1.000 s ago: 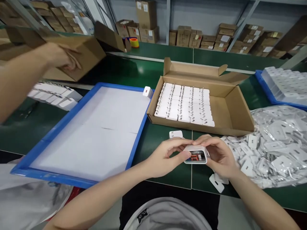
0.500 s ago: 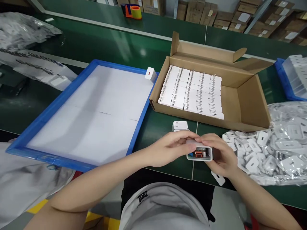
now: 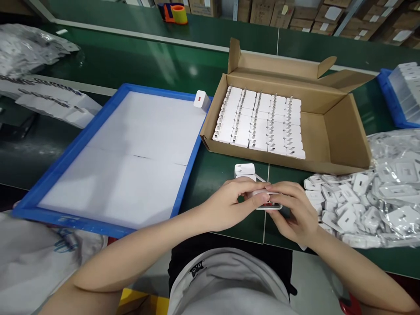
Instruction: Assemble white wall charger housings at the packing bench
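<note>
Between my two hands is a white charger housing (image 3: 274, 205), tilted so that only a thin strip of its open end and red parts inside show. My left hand (image 3: 234, 203) grips it from the left, thumb on its top face. Around its right side are the fingers of my right hand (image 3: 293, 210). Just behind my left fingers, white chargers (image 3: 244, 169) rest on the green table (image 3: 210, 175). To the right is a heap of white plastic covers (image 3: 341, 201), partly in a clear bag.
Beyond my hands stands an open cardboard box (image 3: 343, 131) holding rows of white chargers with metal prongs (image 3: 259, 120). A blue-framed white board (image 3: 144, 153) lies at left, one white charger (image 3: 201, 99) at its far corner. Farther back is an orange and yellow tape roll (image 3: 179, 14).
The housing has tipped, so its open end shows less. My right fingers have shifted over its front edge. The whole view has moved slightly.
</note>
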The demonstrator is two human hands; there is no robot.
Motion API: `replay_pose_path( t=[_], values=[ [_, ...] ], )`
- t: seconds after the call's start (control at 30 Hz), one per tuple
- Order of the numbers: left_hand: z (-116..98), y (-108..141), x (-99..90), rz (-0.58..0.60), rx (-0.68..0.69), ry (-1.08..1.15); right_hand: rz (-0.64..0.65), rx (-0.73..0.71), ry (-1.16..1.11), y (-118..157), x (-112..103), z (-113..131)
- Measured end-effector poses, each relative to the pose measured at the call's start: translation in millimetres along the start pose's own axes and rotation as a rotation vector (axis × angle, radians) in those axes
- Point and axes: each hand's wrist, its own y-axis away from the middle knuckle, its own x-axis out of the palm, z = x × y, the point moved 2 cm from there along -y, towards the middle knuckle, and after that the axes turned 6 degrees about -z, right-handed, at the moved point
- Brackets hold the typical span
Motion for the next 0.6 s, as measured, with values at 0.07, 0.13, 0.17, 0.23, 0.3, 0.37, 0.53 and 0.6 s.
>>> replay_pose_path(
  t=[0.07,0.13,0.17,0.23,0.3,0.37,0.53,0.6],
  values=[
    [0,0,0.5,-0.012,-0.004,-0.012,-0.013,0.002,0.007,1,2,1],
    [1,0,1.1,-0.021,-0.015,-0.024,-0.033,-0.003,0.016,1,3,3],
    [2,0,1.5,-0.024,-0.020,-0.028,-0.038,-0.005,0.020,2,3,4],
    [3,1,2.1,-0.025,-0.026,-0.025,-0.044,-0.009,0.031,2,3,5],
    [4,1,2.6,-0.026,-0.028,-0.008,-0.039,-0.016,0.044,2,2,6],
    [5,1,3.4,-0.014,-0.032,0.034,-0.024,-0.017,0.041,3,1,4],
    [3,1,5.0,0.048,-0.045,0.292,-0.079,0.105,-0.221,3,-3,-8],
    [2,1,4.1,0.052,-0.062,0.363,-0.094,0.139,-0.356,2,-3,-12]
  ],
)
